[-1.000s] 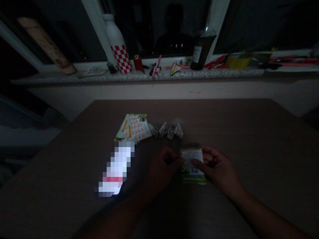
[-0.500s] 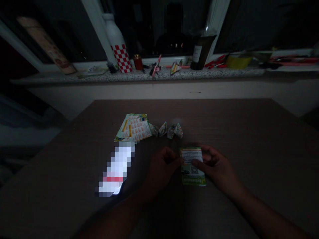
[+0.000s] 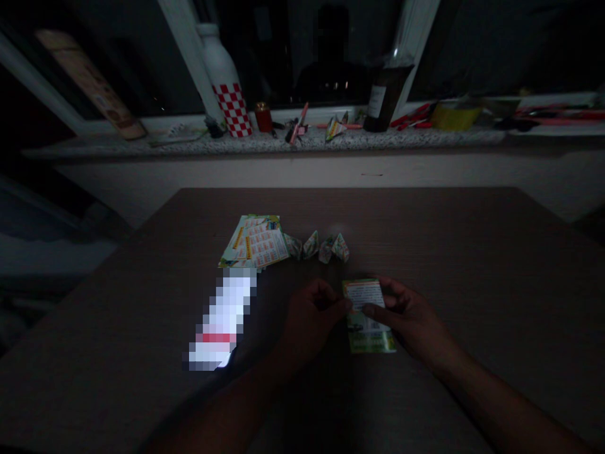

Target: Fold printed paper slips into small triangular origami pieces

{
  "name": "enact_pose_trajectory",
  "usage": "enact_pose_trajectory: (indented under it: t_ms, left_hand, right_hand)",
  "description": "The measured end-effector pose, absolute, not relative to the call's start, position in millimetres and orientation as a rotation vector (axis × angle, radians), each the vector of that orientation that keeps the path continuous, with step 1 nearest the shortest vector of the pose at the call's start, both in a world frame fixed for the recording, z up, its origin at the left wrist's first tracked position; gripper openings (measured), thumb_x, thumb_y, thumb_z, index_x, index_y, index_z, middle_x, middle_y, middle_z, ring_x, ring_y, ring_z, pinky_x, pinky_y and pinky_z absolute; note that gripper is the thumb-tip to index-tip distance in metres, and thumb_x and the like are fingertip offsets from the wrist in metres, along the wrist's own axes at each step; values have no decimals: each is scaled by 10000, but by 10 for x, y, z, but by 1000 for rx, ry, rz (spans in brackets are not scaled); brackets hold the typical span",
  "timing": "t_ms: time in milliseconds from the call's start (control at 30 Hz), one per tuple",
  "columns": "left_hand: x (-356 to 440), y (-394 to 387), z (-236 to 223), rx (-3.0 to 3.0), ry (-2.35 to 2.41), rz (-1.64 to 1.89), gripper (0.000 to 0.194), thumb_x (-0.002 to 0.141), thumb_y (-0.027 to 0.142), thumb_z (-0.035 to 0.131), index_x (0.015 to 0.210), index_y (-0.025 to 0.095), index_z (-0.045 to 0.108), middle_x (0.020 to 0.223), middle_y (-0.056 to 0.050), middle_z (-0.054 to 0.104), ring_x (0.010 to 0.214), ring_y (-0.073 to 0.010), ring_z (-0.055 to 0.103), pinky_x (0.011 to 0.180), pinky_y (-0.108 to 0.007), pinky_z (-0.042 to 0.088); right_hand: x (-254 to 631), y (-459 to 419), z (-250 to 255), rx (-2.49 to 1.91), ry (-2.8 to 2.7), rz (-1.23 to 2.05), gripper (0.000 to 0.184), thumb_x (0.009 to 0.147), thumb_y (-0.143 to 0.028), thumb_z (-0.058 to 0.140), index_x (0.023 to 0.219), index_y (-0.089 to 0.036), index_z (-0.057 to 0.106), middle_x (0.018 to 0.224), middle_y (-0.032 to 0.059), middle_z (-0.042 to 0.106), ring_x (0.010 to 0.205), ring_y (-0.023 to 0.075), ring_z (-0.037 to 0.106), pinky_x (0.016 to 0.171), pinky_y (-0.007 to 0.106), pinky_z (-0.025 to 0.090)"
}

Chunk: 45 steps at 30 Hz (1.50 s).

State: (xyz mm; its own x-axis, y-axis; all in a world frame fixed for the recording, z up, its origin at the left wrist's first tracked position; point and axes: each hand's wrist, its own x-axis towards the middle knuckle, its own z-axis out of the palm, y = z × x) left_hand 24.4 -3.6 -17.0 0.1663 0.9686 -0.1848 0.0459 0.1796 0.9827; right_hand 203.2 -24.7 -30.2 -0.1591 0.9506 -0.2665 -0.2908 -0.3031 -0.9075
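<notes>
A small green and white printed paper (image 3: 367, 320) lies flat on the dark table (image 3: 472, 252) between my hands. My left hand (image 3: 309, 318) is curled, its fingertips pinching the paper's left edge. My right hand (image 3: 409, 318) grips the right side, thumb pressed on the printed face. Just beyond the paper sits a row of several small folded paper pieces (image 3: 321, 246). A stack of flat printed leaflets (image 3: 255, 241) lies to their left. The scene is very dark.
A lit phone screen (image 3: 221, 318) lies on the table left of my left hand. On the windowsill behind stand a white bottle with red checks (image 3: 225, 85), a dark bottle (image 3: 384, 94), a small red can (image 3: 263, 116) and scattered pens and clutter.
The paper has tilted slightly between my hands; both hands stay on it. The view shifted a little.
</notes>
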Motion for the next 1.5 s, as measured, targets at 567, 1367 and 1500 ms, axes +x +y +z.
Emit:
enact_pose_trajectory:
  t_ms: [567,1367,1500]
  left_hand:
    - [240,-40,-164,1159,1174,939,256,655,251,739,657,160,501,604,50,522,569,-91,485,549,-210,376]
    - [241,-32,-173,1139,1183,940,259,635,266,752,673,162,518,619,35,548,577,-106,513,555,-226,396]
    - [241,-33,-151,1145,1181,946,260,632,264,750,659,166,511,615,38,552,575,-106,515,553,-223,393]
  right_hand:
    - [2023,-242,-284,-1131,-896,1629,474,675,-276,796,1090,-207,576,826,18,766,715,172,718,696,300,554]
    - [2027,-243,-289,-1124,-919,1629,455,687,-273,787,1085,-219,572,853,23,765,741,182,718,711,318,553]
    - [2031,-246,-271,-1120,-937,1611,454,681,-277,787,1080,-227,577,850,17,764,751,184,718,720,324,556]
